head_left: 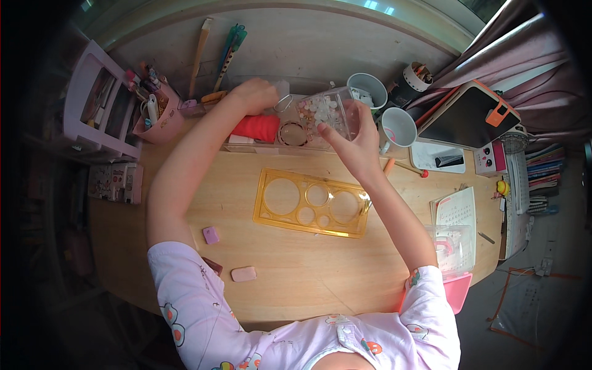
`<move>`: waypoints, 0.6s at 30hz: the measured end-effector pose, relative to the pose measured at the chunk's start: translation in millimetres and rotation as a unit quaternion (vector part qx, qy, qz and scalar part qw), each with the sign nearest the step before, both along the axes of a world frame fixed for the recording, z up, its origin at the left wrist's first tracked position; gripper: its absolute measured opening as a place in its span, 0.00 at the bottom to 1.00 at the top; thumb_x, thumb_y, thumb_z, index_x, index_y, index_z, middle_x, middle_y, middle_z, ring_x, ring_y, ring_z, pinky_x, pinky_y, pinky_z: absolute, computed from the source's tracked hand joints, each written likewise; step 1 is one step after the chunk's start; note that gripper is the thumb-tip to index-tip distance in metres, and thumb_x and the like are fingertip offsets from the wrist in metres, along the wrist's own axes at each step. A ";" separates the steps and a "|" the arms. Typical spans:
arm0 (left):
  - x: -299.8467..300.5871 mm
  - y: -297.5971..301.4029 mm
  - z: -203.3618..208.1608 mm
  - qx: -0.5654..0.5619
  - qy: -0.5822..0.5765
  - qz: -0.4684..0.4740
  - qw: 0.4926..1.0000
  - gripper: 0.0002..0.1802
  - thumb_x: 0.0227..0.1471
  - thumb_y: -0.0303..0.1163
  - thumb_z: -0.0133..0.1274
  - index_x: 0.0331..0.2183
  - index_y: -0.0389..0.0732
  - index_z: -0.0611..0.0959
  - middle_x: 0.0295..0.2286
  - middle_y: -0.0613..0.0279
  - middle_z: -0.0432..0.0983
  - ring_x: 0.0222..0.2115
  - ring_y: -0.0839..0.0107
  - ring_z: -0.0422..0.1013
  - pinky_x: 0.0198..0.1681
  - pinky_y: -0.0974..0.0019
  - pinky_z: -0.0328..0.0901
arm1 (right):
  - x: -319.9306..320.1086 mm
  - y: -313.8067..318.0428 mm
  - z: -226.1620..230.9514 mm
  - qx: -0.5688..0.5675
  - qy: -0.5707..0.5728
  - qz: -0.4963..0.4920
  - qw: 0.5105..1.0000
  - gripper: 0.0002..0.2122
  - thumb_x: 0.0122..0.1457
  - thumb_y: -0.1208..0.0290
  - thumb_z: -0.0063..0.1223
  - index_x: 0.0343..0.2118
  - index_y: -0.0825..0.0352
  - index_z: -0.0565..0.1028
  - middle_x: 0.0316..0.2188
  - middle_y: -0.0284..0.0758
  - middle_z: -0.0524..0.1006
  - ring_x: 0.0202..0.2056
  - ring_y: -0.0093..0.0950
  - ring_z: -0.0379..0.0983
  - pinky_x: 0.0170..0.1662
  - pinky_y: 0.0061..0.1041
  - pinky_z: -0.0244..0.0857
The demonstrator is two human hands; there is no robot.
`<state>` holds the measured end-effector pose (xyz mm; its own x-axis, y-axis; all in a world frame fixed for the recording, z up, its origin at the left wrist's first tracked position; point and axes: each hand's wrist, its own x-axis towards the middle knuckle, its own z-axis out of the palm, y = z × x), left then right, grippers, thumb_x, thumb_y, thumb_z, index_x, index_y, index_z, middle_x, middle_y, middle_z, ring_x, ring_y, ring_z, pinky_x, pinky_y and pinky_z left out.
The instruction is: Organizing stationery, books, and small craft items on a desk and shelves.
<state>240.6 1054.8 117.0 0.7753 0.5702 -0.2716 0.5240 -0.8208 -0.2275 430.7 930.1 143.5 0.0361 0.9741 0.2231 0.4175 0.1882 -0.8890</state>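
My right hand (362, 137) grips a clear plastic box of beads (323, 111), its thumb lying along the near side. The pale, round beads show through the box wall. At the back of the desk my left hand (254, 94) reaches over a long clear organizer tray (246, 148); its fingertips are hidden, so I cannot tell what they touch. Just below that hand lies a red roll of material (258, 128) in the tray. Between both hands are a brownish ring (292, 122) and a small metal loop (283, 102).
A yellow stencil ruler (312, 227) lies mid-desk, with a purple eraser (211, 235) and a pink eraser (243, 274) nearer me. White cups (399, 127) and a tablet (461, 117) stand back right. A pink pen holder (161, 126) and drawer unit (92, 102) are left.
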 end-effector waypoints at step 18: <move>-12.8 4.0 -6.0 0.114 -0.075 -0.056 0.989 0.13 0.36 0.30 0.45 0.31 0.43 0.70 0.34 0.60 0.63 0.21 0.65 0.68 0.24 0.64 0.63 | -5.1 10.4 -5.5 0.020 -0.007 0.018 1.000 0.25 0.38 0.66 0.55 0.38 0.72 0.58 0.32 0.44 0.68 0.36 0.31 0.66 0.38 0.24 0.59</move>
